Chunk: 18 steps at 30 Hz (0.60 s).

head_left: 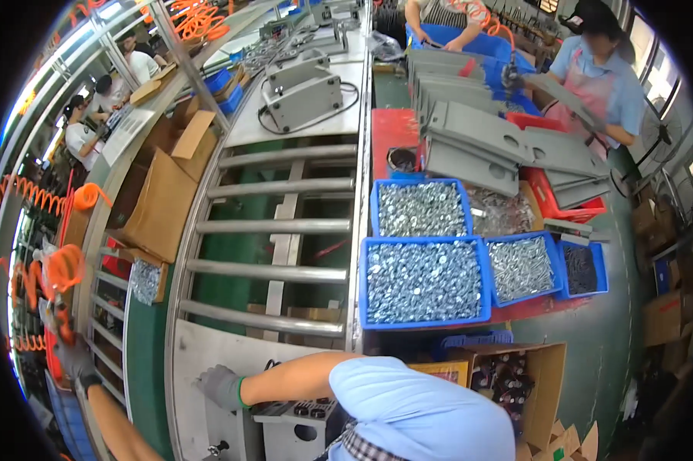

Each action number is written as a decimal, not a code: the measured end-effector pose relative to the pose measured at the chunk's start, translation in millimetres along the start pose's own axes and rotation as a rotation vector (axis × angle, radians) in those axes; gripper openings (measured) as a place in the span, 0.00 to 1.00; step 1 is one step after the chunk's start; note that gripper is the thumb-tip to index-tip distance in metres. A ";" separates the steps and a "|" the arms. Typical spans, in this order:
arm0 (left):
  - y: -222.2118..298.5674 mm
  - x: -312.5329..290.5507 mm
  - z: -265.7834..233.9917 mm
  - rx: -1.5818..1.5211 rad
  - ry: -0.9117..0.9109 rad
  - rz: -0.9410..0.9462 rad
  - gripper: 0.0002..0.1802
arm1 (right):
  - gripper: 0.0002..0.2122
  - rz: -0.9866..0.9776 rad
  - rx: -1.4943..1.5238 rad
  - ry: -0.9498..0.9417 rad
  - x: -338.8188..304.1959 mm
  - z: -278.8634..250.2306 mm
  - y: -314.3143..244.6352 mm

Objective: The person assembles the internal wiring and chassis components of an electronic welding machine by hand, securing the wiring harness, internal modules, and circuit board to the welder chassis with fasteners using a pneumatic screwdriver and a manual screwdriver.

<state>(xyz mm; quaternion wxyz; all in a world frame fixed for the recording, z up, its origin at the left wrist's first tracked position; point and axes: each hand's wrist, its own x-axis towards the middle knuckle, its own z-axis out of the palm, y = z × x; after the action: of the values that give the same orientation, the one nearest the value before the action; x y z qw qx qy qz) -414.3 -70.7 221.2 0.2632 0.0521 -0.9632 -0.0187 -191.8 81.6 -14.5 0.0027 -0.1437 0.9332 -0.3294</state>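
The right hand [222, 386] is at the grey casing's [227, 438] far edge; the left hand [77, 363], well leftward, meets the air tool [63, 329] (whether either grip is closed, I can't tell).

The roller conveyor [270, 270] has silver rollers over a green floor [231, 247]. Below it, the person's right hand [222, 386] wears a grey glove edged in bright green; the sleeve [419, 396] is plain light blue, the cloth [362, 446] checked in dark and white, and the metal housing [277, 442] grey with black fittings. Left of the conveyor, the left hand [74, 359] is gloved in grey, the coiled hose [64, 269] is bright orange, and the carton [158, 211] brown. Right of the conveyor, blue bins [427, 323] hold bluish-silver nuts [427, 280], silver screws [522, 265] and near-black screws [581, 269] on a red table [396, 127]. Farther right of it, the panels [477, 123] are flat grey, the crate [592, 211] red, and a co-worker [619, 107] wears light blue with a pink apron [588, 92].
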 end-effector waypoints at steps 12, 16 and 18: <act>-4.2 -288.0 -52.7 -1.815 0.172 -0.232 0.33 | 0.33 -0.511 0.007 0.128 -20.1 -76.3 -72.7; -56.6 -310.8 -22.6 -2.075 -0.329 -0.238 0.36 | 0.32 -0.498 -0.074 0.214 -50.6 -46.1 -63.4; -73.3 -327.0 -11.1 -2.013 -0.099 -0.337 0.34 | 0.26 -0.698 0.150 0.518 -62.7 -41.9 -65.7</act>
<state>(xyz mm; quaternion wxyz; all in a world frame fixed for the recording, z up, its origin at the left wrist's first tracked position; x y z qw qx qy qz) -122.1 -107.6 61.0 0.1387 -0.0591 -0.4905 -0.8583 -118.4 75.5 53.1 -0.3325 -0.3622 0.7722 -0.4024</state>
